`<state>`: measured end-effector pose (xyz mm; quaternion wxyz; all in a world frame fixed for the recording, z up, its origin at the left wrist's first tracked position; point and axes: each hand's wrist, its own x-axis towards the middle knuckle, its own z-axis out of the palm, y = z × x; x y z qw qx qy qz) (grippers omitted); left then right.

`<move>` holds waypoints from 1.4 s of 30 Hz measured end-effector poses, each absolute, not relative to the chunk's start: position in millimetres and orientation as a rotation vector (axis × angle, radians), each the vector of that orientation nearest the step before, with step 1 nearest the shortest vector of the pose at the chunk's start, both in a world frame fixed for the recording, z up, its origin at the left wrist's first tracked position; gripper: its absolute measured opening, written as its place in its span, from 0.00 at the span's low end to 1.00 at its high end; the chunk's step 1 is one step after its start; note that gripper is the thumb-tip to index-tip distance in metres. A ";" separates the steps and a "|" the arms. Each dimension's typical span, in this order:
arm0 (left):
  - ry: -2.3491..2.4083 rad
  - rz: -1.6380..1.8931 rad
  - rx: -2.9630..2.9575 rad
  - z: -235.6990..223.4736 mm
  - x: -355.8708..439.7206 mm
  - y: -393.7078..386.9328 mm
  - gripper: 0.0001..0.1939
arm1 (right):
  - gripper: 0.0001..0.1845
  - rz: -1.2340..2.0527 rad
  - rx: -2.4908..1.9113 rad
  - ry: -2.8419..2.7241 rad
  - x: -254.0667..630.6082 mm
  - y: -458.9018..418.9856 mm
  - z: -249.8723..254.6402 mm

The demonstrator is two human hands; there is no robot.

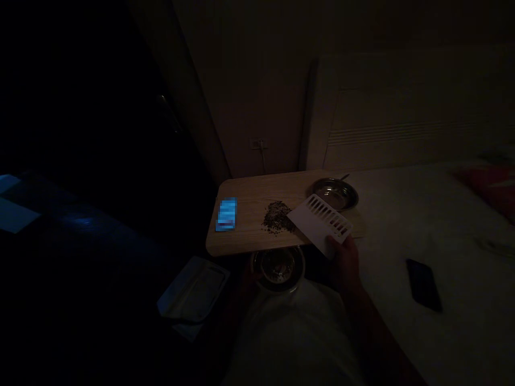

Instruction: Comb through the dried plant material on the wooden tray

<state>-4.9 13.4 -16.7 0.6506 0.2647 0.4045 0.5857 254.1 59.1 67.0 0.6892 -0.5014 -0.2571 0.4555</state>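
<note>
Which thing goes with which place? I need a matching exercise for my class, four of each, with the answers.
Things:
1. slotted white card
2. dark flat slab
3. small dark grains
4. glowing blue rectangle

Places:
A. on the white bedding
B. at the left end of the wooden tabletop
C. in the right hand
D. heaped mid-tabletop

Pairs: 1-C, 2-A, 3-D, 4-B

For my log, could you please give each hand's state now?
Left hand: at the lower bowl, grip too dark to tell.
Right hand: closed on the white slotted card.
</note>
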 end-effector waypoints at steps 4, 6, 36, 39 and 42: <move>0.897 1.332 0.572 -19.1 -5.2 14.1 0.36 | 0.25 0.955 -1.150 -0.594 257.9 59.5 67.4; 0.893 1.335 0.583 -19.4 -5.3 15.1 0.35 | 0.25 0.936 -1.158 -0.594 258.8 59.3 68.3; 0.832 1.307 0.634 -13.6 -7.1 12.7 0.36 | 0.18 0.776 -1.222 -1.069 254.8 51.4 64.7; 0.823 1.309 0.614 -18.4 -7.9 13.5 0.36 | 0.18 0.763 -1.221 -1.112 253.7 50.8 65.1; 0.831 1.295 0.607 -24.4 -10.8 14.9 0.36 | 0.18 0.752 -1.227 -1.145 252.7 49.6 67.5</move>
